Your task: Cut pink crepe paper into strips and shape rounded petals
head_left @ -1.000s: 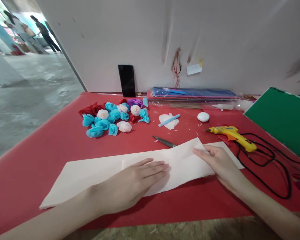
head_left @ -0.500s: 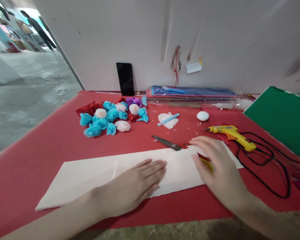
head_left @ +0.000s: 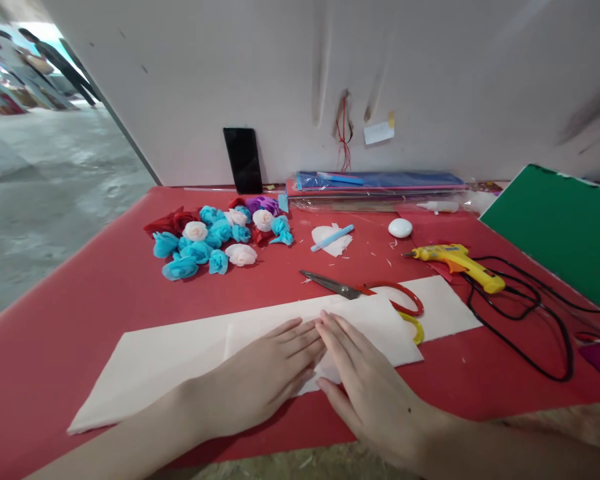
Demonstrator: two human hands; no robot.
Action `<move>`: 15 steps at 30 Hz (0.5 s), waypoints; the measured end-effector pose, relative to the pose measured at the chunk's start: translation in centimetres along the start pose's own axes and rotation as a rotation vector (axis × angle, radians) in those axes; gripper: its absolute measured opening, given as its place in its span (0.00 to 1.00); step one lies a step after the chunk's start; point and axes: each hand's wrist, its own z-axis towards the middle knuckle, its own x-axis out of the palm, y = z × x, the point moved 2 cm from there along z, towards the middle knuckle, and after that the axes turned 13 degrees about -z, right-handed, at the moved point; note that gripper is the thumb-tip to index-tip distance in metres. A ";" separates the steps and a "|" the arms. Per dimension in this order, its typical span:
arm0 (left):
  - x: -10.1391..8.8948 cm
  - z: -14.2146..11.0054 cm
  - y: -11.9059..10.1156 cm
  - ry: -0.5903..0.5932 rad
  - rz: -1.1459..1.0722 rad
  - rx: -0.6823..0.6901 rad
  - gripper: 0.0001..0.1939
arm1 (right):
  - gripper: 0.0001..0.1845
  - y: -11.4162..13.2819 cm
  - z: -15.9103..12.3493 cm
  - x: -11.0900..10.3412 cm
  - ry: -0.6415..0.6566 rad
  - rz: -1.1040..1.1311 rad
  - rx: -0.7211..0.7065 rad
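Observation:
A long white strip of folded paper lies across the red table. Flat on its middle rests my left hand, fingers stretched out to the right. My right hand also lies on the paper, its fingertips meeting those of the left. Its fingers are extended, with the thumb apart. Just beyond the paper are scissors with one red and one yellow handle; the paper's right part covers some of the yellow one. Another white paper piece sits under the handles.
Several blue, pink and red paper flowers are grouped at the back left. A yellow glue gun with a black cord lies right, near a green board. A phone leans on the wall beside wrapped paper sheets.
My right hand has moved left from the paper's right end to beside my left hand, uncovering the scissor handles. My left hand stays on the paper. The view has shifted slightly.

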 end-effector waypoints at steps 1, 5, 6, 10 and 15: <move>-0.1 0.0 0.0 0.004 0.002 -0.005 0.22 | 0.25 0.0 -0.1 0.0 0.004 -0.005 -0.008; -0.4 -0.7 0.1 0.048 -0.013 -0.021 0.25 | 0.26 0.0 -0.2 0.2 0.011 0.007 -0.012; -0.6 -1.1 0.1 0.052 -0.014 -0.025 0.25 | 0.26 -0.1 -0.2 0.2 0.013 0.009 -0.011; -1.0 -3.8 0.6 0.041 0.006 -0.081 0.27 | 0.24 -0.2 0.0 0.3 0.027 0.004 -0.024; -1.2 -8.2 2.3 0.004 0.019 -0.179 0.32 | 0.23 -0.2 0.0 0.3 0.041 0.018 -0.019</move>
